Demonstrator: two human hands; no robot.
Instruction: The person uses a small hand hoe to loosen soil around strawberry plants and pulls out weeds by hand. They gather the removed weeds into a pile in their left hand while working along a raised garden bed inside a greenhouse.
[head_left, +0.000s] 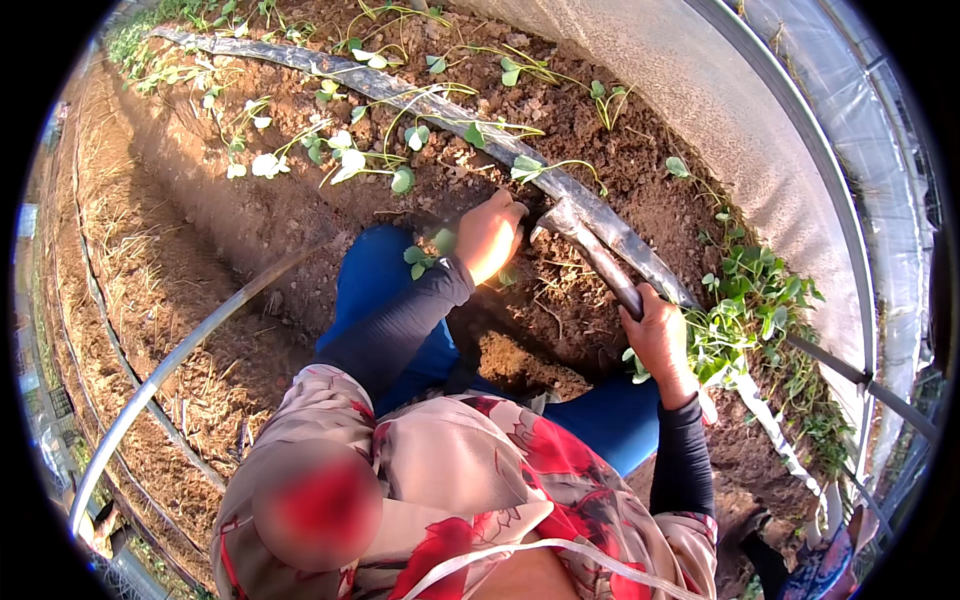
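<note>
My left hand (491, 234) is low over the bed with its fingers curled. It grips a small leafy seedling (420, 260), seemingly strawberry, whose leaves trail back beside the wrist; the roots are hidden by the fingers. My right hand (658, 334) is closed around the handle of a short hand hoe (600, 262). The hoe's head points toward the left hand, right beside a dark drip tape (465, 120), and its blade is partly hidden. Loose, dug soil (555, 289) lies between the two hands.
Several planted seedlings (346, 157) line both sides of the tape. A heap of leafy plants (750, 300) sits right of the right hand. Curved metal tunnel pipes (187, 352) stand left and right. Plastic sheeting (697, 90) bounds the bed. Another person's patterned cloth (817, 566) shows lower right.
</note>
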